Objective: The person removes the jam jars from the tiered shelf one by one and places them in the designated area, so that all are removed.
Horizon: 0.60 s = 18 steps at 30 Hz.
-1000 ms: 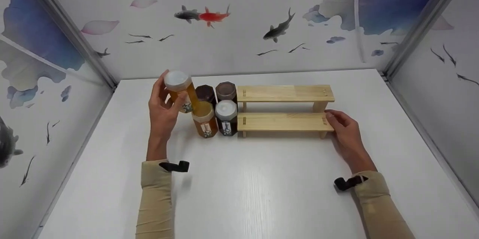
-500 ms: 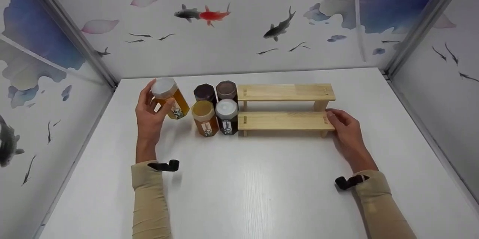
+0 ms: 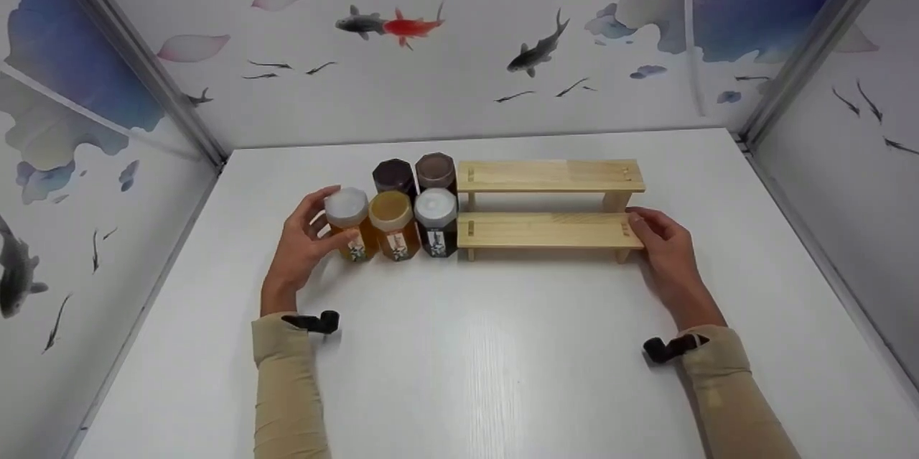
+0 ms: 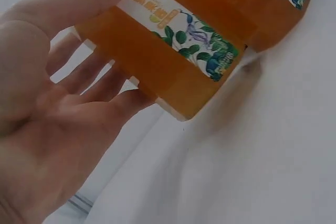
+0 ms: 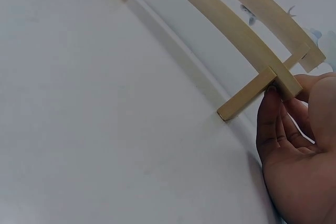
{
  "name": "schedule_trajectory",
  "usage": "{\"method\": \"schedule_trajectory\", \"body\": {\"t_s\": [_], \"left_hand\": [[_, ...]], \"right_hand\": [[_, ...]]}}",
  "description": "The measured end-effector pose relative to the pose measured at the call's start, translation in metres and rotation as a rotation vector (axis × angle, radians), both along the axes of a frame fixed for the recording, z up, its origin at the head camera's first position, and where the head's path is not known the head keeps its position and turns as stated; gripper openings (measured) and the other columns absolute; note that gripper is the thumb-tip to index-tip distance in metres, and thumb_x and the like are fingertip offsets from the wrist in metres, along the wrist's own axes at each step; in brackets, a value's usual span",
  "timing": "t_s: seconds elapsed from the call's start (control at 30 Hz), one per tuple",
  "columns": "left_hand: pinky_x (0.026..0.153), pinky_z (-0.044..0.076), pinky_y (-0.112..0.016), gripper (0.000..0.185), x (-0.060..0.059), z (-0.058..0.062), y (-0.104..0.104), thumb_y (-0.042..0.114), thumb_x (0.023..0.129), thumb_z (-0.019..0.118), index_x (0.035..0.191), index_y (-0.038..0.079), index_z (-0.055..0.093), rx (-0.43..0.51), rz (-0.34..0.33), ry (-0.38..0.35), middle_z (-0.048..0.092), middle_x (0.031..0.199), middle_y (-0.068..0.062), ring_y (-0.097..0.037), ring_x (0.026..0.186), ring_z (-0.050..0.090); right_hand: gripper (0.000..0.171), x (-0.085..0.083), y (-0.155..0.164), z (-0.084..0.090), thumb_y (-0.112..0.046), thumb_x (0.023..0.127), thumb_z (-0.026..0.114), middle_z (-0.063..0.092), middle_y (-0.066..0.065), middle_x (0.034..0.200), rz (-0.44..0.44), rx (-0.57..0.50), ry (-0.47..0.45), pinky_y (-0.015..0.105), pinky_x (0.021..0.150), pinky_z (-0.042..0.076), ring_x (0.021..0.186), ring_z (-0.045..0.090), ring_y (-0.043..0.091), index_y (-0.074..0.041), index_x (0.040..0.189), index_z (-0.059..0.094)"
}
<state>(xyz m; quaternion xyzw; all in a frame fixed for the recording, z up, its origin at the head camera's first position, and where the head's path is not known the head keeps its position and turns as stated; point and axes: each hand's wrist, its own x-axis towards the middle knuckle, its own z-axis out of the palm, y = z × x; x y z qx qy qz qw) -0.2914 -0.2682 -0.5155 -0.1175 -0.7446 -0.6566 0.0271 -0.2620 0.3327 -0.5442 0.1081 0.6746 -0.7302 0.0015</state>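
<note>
My left hand (image 3: pixel 305 243) grips an amber jar (image 3: pixel 349 218) with a white lid, thumb in front and fingers around its far side. That jar stands upright beside another amber jar (image 3: pixel 393 225) with a yellowish lid top. In the left wrist view, the held jar (image 4: pixel 157 40) shows a label with flowers and leaves. At the right end of a two-tier wooden rack (image 3: pixel 549 230), my right hand (image 3: pixel 668 251) pinches the lower shelf's end. The right wrist view shows the thumb and fingers around the shelf end (image 5: pixel 287 85), near a leg.
A dark jar with a white lid (image 3: pixel 436 223) stands against the rack's left end. Behind are two dark-lidded jars (image 3: pixel 393 177). All stand on a white table (image 3: pixel 459 358), with printed wall panels (image 3: pixel 459 107) at the back and sides.
My left hand first carried the amber jar leftward, then brought it down and back right to stand beside the other amber jar. The right hand keeps its place on the rack.
</note>
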Motion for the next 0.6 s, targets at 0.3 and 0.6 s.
{"method": "schedule_trajectory", "body": {"t_s": [0.3, 0.6], "left_hand": [[0.129, 0.04, -0.044, 0.084, 0.0, -0.01, -0.008, 0.015, 0.094, 0.087, 0.165, 0.031, 0.045, -0.05, -0.089, -0.07, 0.052, 0.165, -0.005, -0.025, 0.155, 0.049], [0.133, 0.032, -0.055, 0.075, -0.001, -0.001, 0.004, 0.022, 0.102, 0.078, 0.167, 0.026, 0.042, -0.083, -0.047, -0.03, 0.047, 0.169, -0.008, -0.032, 0.16, 0.042]], "right_hand": [[0.067, 0.005, 0.004, 0.001, -0.044, 0.102, 0.074, 0.056, -0.001, 0.147, -0.007, -0.027, -0.009, 0.015, 0.101, 0.056, 0.132, 0.059, 0.012, -0.008, 0.155, 0.055], [0.066, 0.003, 0.006, 0.001, -0.039, 0.103, 0.074, 0.057, -0.001, 0.142, -0.009, -0.061, 0.021, 0.016, 0.101, 0.057, 0.129, 0.061, 0.012, -0.004, 0.156, 0.053]]}}
